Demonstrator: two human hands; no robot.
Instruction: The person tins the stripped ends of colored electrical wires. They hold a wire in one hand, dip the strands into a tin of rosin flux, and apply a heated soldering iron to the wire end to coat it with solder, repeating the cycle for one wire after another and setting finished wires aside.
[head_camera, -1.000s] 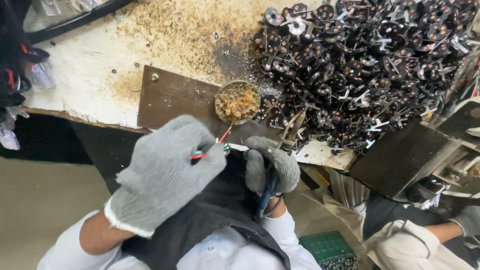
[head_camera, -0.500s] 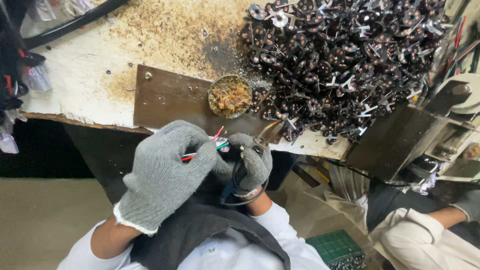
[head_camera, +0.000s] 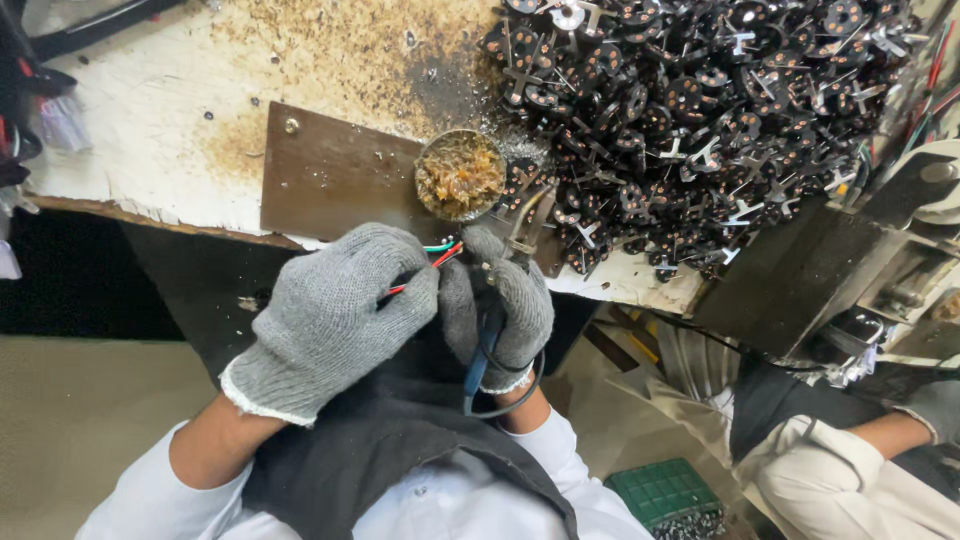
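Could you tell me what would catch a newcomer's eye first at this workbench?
Probably the big heap of black round parts filling the bench's upper right. Next, the two grey-gloved hands at centre: the left hand pinches thin coloured wires, the right hand grips a blue-handled tool, below a small tin of brownish paste.

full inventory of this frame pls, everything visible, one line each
small parts pile: many, black with copper and silver bits, bench top right
round tin: one, metal, filled with brownish residue, on the plate's right end
metal plate: one, brown, screwed to the bench front
bench: one, white, stained brown, top of view
wires: a few, red, green and white, between the two hands
tool handle: one, blue, with dark cable, in the right hand
crate: one, green, on the floor
co-worker's arm: one, white sleeve, lower right
left hand: grey knit glove, pinching the wires
right hand: grey knit glove, gripping the tool handle
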